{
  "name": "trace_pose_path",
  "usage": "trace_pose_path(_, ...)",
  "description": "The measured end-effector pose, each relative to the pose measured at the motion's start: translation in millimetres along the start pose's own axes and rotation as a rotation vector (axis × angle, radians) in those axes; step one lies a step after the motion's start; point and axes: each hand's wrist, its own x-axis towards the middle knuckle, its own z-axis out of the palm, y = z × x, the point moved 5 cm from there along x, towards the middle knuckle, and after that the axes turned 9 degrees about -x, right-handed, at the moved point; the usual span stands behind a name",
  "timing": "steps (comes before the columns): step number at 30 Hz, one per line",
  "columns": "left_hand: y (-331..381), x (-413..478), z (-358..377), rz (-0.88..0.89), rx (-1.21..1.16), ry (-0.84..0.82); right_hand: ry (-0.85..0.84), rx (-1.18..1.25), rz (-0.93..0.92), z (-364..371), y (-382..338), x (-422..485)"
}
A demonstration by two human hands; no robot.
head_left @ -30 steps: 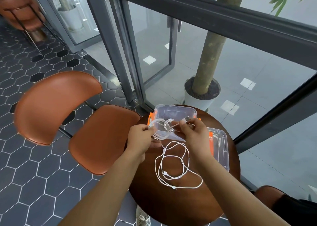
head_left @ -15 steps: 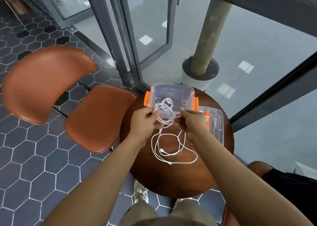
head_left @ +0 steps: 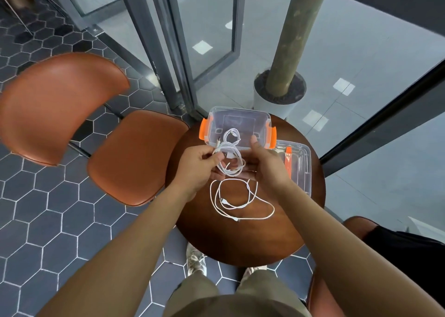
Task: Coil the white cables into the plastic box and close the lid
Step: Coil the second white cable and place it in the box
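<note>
A clear plastic box [head_left: 261,121] with orange side latches stands open at the far edge of the round wooden table [head_left: 240,239]. My left hand [head_left: 197,166] pinches a coiled white cable [head_left: 231,162] just in front of the box. My right hand [head_left: 267,165] holds the coil's other side, thumb raised. A small loop of white cable [head_left: 232,135] shows inside the box. A second white cable [head_left: 240,200] lies loose on the table below my hands. The clear lid [head_left: 301,169] lies flat to the right of the box.
An orange-brown chair [head_left: 101,133] stands left of the table. Glass doors with dark frames and a potted tree trunk [head_left: 279,92] are behind it. A dark bag on another seat [head_left: 404,251] is at the right. My knees and shoes show below the table edge.
The camera has tilted down, so the table sits lower and closer in view. Both hands stayed on the coil and drew it tighter just in front of the box.
</note>
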Motion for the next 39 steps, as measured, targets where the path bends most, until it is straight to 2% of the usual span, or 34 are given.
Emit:
trace_pose_path(4, -1, -1, 1, -0.073, 0.044, -0.015, -0.034, -0.129, -0.063, -5, 1, 1)
trace_pose_path(9, -5, -5, 10, -0.195, -0.032, -0.062, -0.030, 0.146, 0.089, -6, 13, 1)
trace_pose_path(12, -10, -8, 11, -0.265, -0.113, -0.115, -0.071, 0.271, 0.118, -7, 17, -1)
trace_pose_path(14, -11, -9, 10, -0.232, -0.001, -0.137, -0.130, 0.329, 0.116, -2, 20, -5)
trace_pose_path(16, -9, -7, 9, -0.151, 0.234, -0.122, -0.136, 0.333, 0.109, 3, 25, -8)
trace_pose_path(19, -6, -8, 9, -0.089, 0.390, -0.079, -0.080, 0.192, 0.072, 7, 27, -8)
trace_pose_path(23, -9, -12, 6, -0.236, 0.100, -0.103, -0.092, -0.089, 0.024, 1, 13, -3)
trace_pose_path(26, -10, -12, 5, -0.263, 0.122, -0.112, -0.153, -0.220, 0.019, -1, 3, 0)
trace_pose_path(28, -5, -6, 4, -0.145, 0.353, -0.087, -0.078, -0.102, -0.002, -1, 3, 1)
trace_pose_path(30, 3, 0, 6, 0.031, 0.652, -0.062, 0.075, 0.007, -0.040, 0, 11, 0)
trace_pose_path(32, 8, 2, 9, 0.138, 0.789, -0.061, 0.238, -0.006, -0.080, 0, 20, -4)
trace_pose_path(34, 6, 2, 12, 0.138, 0.771, -0.086, 0.335, -0.024, -0.098, 0, 26, -8)
trace_pose_path(37, 1, 0, 14, 0.085, 0.725, -0.122, 0.351, -0.091, -0.115, -1, 27, -11)
trace_pose_path(39, -4, 0, 16, 0.003, 0.577, -0.159, 0.348, -0.178, -0.126, -3, 24, -11)
